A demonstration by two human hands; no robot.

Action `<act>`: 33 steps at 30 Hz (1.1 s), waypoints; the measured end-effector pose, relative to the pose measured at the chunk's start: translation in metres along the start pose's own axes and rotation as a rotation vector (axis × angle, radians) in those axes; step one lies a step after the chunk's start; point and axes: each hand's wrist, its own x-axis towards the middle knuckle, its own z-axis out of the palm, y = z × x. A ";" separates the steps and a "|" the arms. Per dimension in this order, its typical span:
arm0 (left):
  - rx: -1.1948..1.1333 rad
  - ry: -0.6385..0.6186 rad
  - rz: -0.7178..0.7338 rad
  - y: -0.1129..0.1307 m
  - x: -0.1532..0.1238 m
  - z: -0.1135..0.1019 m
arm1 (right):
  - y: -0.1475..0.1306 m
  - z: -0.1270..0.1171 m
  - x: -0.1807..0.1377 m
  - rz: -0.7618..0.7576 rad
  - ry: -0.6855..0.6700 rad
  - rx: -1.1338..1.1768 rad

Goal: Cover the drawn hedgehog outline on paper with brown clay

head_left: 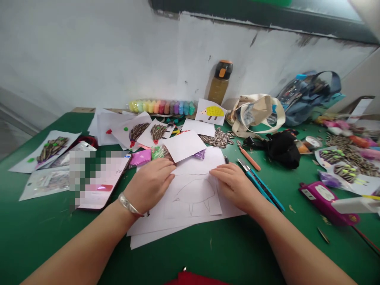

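Flat on the stacked white paper in front of me lies a sheet with a pencil drawing (194, 194) of a rounded, long-snouted animal with legs. My left hand (152, 184) wears a silver bracelet (128, 205) and rests over the upper left of this sheet, fingers stretched out. On the upper right lies my right hand (233, 184), its fingers extended and pressed to the paper; its thumb is hidden. A faint straight line or edge runs between the two hands. Just beyond them, a smaller blank white card (185, 145) sits over purple and green packets.
A phone (111, 182) and clear packets (49, 184) lie left. Seed-covered animal pictures (138, 132) and loose seeds (218, 138) are behind. Blue pens (264, 188), an orange-handled tool (249, 156) and a magenta glue gun (329, 202) lie right. A bottle (219, 83) stands by the wall.
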 end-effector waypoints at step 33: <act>-0.255 0.294 -0.361 -0.017 0.000 0.015 | -0.011 0.028 0.093 0.161 0.236 -0.367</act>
